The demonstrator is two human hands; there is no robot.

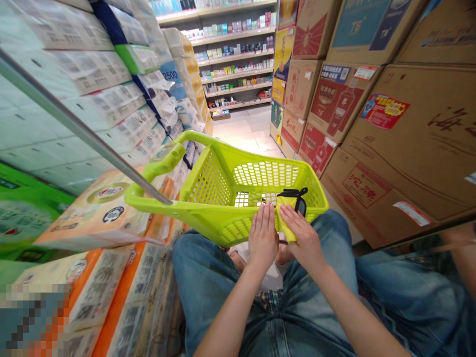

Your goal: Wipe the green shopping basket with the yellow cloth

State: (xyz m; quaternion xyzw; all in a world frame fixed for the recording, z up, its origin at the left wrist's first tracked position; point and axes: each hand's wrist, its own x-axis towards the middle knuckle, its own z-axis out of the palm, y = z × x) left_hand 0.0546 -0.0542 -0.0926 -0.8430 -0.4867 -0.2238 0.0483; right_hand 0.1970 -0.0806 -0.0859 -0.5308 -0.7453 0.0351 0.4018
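Note:
A lime-green shopping basket (204, 208) with perforated walls and a long pull handle (85, 124) stands between my knees. My left hand (263, 238) lies flat against its near side, fingers stretched and together, tips at the rim. Beside it, my right hand (302, 233) presses a yellow cloth (286, 220) over the same rim, with the cloth under the fingers. A black strap-like item with a dark, rounded edge (300, 205) shows just beyond that hand, over the basket's inside. What it is I cannot make out. The palms of both hands are hidden.
Packs of tissue paper (122, 114) are stacked high on the left, with orange-and-white packs (100, 297) close by my left leg. Cardboard cartons (416, 139) wall the right side. Ahead, a tiled aisle (253, 131) leads to shelves (238, 62) of small products. A reflection of jeans shows at lower right.

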